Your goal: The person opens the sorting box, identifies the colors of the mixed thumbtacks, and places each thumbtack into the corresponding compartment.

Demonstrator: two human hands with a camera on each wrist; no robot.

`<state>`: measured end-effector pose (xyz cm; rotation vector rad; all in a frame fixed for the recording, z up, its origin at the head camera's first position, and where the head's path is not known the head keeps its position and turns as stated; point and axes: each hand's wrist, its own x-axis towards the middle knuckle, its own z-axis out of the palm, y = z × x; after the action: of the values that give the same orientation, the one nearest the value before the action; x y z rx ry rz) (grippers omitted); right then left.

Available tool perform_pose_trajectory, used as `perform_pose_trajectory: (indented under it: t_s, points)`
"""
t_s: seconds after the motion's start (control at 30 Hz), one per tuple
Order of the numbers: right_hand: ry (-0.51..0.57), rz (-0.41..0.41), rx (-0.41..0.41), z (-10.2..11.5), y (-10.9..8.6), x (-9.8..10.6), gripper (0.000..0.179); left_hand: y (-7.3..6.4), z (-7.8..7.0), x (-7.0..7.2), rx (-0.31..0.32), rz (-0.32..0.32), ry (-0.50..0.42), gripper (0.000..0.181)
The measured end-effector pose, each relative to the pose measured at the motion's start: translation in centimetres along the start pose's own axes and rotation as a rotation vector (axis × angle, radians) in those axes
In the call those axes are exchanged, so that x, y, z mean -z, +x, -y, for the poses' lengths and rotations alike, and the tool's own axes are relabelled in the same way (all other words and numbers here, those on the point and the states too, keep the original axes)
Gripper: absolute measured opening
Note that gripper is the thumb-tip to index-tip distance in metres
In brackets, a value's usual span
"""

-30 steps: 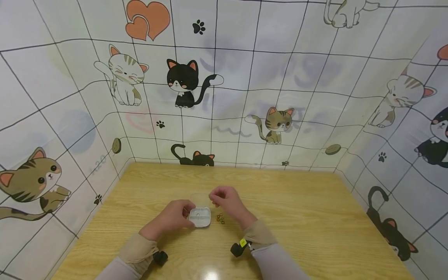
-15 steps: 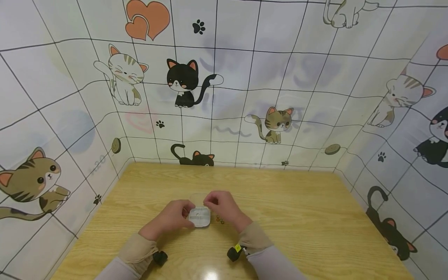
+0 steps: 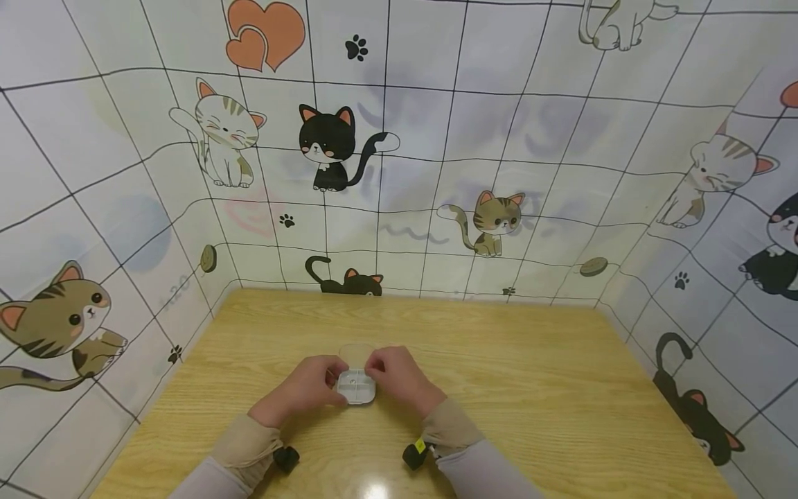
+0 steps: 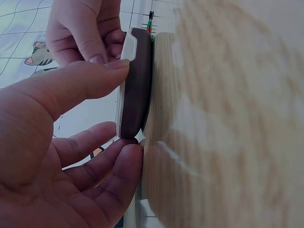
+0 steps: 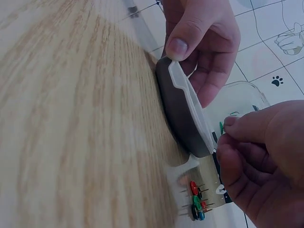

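Note:
My left hand [image 3: 314, 383] grips a small pill box [image 3: 356, 395] by its edges, thumb at the near corner and fingers at the far side. The box has white compartments, a dark brown underside [image 5: 178, 109] and a clear lid [image 3: 357, 352] standing open at the back. A tiny piece [image 3: 353, 382] shows in a compartment. My right hand [image 3: 399, 374] is at the far right corner of the box, thumb and fingertips pinched together. In the right wrist view a small green piece [image 5: 221, 127] shows at the thumb tip, mostly hidden by the fingers.
A little pile of red, green and blue pieces [image 5: 196, 202] with thin metal pins lies on the wooden table [image 3: 511, 367] beside the box; in the head view my right hand hides it. A cat-print cloth wall [image 3: 418, 173] encloses the table.
My right hand has lowered and come in towards me, from behind the small coloured pieces to the box's far right corner. My left hand and the box have stayed put.

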<state>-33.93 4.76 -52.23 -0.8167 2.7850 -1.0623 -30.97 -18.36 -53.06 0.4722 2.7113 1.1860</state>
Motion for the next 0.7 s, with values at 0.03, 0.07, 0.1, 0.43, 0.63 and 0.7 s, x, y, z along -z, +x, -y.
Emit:
perform_pose_trajectory:
  t_s: [0.03,0.07,0.1,0.43,0.63,0.7]
  points:
    - [-0.003,0.000,-0.008,-0.04,0.00,-0.10,0.013,-0.01,0.03,0.00,-0.003,-0.002,-0.004,0.045]
    - [-0.006,-0.003,-0.014,-0.03,-0.02,-0.17,0.013,-0.01,0.05,-0.01,-0.005,-0.002,-0.004,0.045]
    - [-0.010,-0.010,-0.013,-0.06,-0.02,-0.27,0.013,-0.02,0.06,-0.01,-0.006,0.000,-0.004,0.045]
    - [-0.053,-0.084,0.049,-0.01,0.05,-0.78,0.011,0.08,-0.05,0.05,0.000,0.001,0.020,0.044]
    - [-0.066,-0.096,0.061,-0.14,0.05,-0.94,0.008,0.00,-0.05,0.08,-0.006,-0.002,0.022,0.044]
    - [-0.063,-0.094,0.056,-0.17,0.06,-0.99,0.008,-0.01,-0.03,0.08,-0.009,-0.002,0.019,0.044]
